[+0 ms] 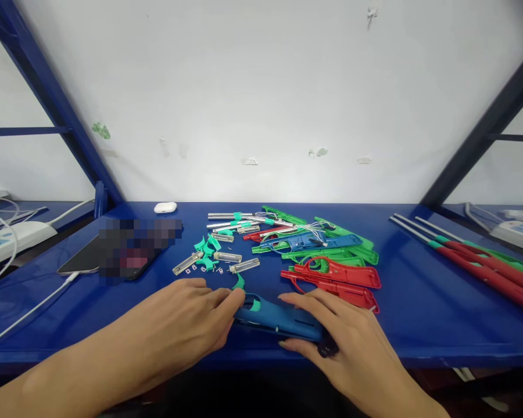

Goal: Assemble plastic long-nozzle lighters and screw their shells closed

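A blue utility lighter handle (283, 320) lies level between my hands above the table's front edge. A teal piece shows in its opening. My left hand (196, 316) is closed on its left end, fingertips pinching there; a teal part pokes up behind them. My right hand (348, 325) grips the other end between thumb and fingers, with a small black piece (326, 345) partly hidden under the palm. Just beyond are red half shells (348, 277), green half shells (357, 253) and a blue half shell (307, 240). Clear fuel tanks (245, 265) and teal triggers (206, 248) lie to the left.
Metal tubes (222, 225) with teal ends lie behind the shells. Several long red and green lighters (483, 264) rest at the right. Phones (91, 249), a white cable (35, 316) and a white earbud case (165, 207) are on the left. Blue frame posts (65, 110) flank the table.
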The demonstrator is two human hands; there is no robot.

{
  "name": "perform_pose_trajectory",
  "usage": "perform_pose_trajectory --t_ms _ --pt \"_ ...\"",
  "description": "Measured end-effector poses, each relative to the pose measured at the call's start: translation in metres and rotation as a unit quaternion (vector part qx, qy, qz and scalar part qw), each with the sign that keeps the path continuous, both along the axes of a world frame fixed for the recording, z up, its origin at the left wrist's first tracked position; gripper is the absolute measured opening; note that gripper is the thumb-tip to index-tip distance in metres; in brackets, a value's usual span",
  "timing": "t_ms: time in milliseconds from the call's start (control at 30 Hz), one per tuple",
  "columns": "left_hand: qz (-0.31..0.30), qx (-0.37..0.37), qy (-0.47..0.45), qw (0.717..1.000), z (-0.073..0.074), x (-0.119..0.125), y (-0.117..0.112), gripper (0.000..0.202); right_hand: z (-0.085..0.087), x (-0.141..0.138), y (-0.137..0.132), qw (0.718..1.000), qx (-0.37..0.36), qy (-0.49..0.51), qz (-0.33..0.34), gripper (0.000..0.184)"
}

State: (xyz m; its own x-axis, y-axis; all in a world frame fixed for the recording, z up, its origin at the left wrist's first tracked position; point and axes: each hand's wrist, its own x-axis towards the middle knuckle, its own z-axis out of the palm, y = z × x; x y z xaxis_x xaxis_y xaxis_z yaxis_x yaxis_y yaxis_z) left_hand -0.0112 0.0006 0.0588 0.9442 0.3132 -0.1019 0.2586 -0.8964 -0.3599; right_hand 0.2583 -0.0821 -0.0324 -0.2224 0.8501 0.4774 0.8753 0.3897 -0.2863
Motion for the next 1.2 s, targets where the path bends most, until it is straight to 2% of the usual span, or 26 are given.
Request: perform_pose_trajectory --t_ms 100,167,300,400,467,700,967,1133,1200 --pt "-0.001 -0.014 -0.059 0.998 -0.008 -0.006 0.003 0.016 0.0 0.001 0.0 1.0 0.016 -0.007 0.008 0.05" --pt "0.005 -0.021 -0.076 0.997 -0.01 -0.008 0.003 0.017 0.001 0.001 0.0 1.0 0.024 -0.004 0.012 0.047" --pt "0.001 -0.053 -0.116 0.992 0.0 -0.006 0.001 0.024 0.005 -0.001 0.001 1.0 0.014 0.006 0.018 0.034" --pt "0.04 -0.074 -0.131 0.988 0.007 -0.006 0.0 0.024 0.006 -0.001 0.002 1.0 0.0 0.004 0.006 0.035" --pt "0.078 -0.091 -0.15 0.981 0.005 -0.009 0.002 0.023 0.005 0.0 0.002 1.0 0.004 -0.007 0.0 0.037" --pt "0.14 -0.168 -0.242 0.945 -0.015 -0.03 0.017 0.03 0.0 0.002 0.002 1.0 0.002 0.003 0.002 0.047" --pt "0.238 -0.289 -0.294 0.879 -0.011 -0.023 0.024 0.034 -0.001 0.0 0.002 1.0 0.016 -0.004 -0.007 0.045" --pt "0.296 -0.307 -0.307 0.85 -0.019 -0.024 0.023 0.042 0.001 0.001 0.003 1.0 0.016 -0.013 -0.014 0.047" --pt "0.302 -0.321 -0.304 0.845 -0.022 -0.025 0.023 0.043 0.002 0.001 0.003 1.0 0.014 -0.018 -0.008 0.045"
